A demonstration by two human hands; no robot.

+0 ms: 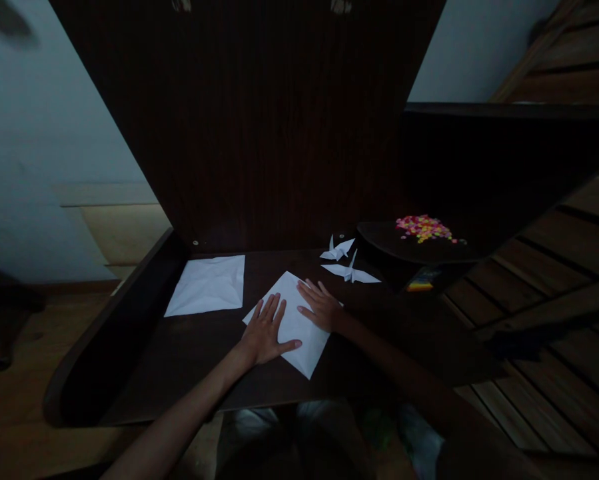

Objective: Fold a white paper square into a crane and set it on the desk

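A square sheet of white paper (294, 323) lies on the dark desk, turned so that one corner points toward me. My left hand (266, 333) rests flat on its left part, fingers spread and thumb out to the right. On the upper right part lies my right hand (322, 307), palm down with its fingers stretched out. Both palms cover some of the sheet. Just beyond the right hand stand two folded paper cranes, one nearer (351, 273) and one farther back (338, 250). Another creased white sheet (206, 285) lies to the left, apart from my hands.
A pile of small colourful pieces (425, 228) sits on a raised dark shelf (379, 235) at the right. Beneath it shows a small item with a yellow edge (422, 283). The desk (179, 370) has a raised left side panel (104, 340) and a tall back panel (259, 133).
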